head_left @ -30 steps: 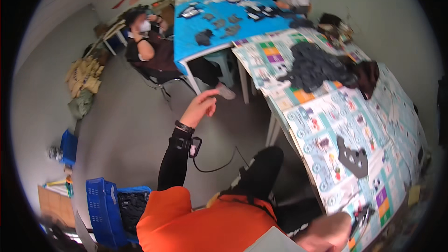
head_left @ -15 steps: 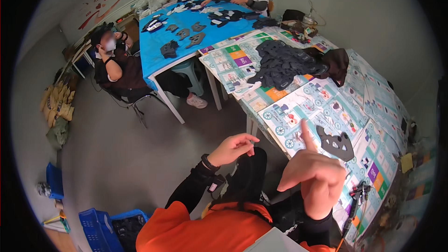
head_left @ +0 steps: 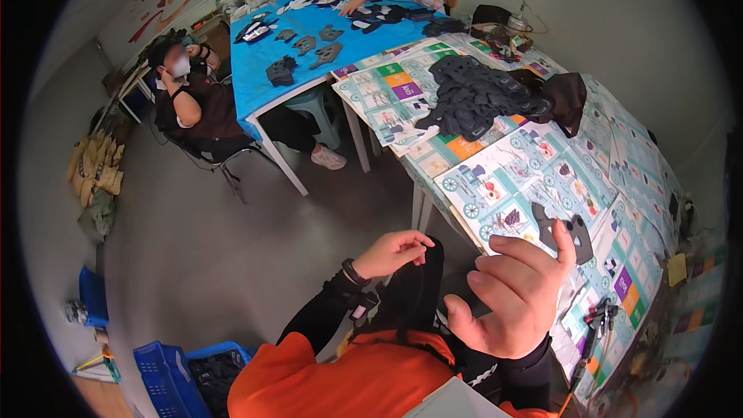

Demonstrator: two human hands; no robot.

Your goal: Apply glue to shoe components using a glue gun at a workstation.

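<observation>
My right hand (head_left: 511, 290) is raised in front of the near table, fingers spread and curved, with nothing in it. Just past its fingertips a dark grey, flat, curved pad (head_left: 576, 241) with cut-out holes lies on the patterned paper; my fingers hide part of it. My left hand (head_left: 393, 254) hovers over my knee, empty, fingers loosely bent, away from the table edge. A heap of similar dark grey pads (head_left: 476, 97) lies farther back on the same table.
The near table (head_left: 495, 155) is covered in printed sheets. A black hand tool (head_left: 596, 325) with an orange cord lies at its right. Beyond is a blue-covered table (head_left: 263, 93) with more pads; several people sit around it. Blue crates (head_left: 166, 379) stand at lower left.
My right hand has turned and unfolded from a pointing shape to spread fingers. My left hand has shifted slightly, its fingers more bent. A person at the far table reaches farther across it.
</observation>
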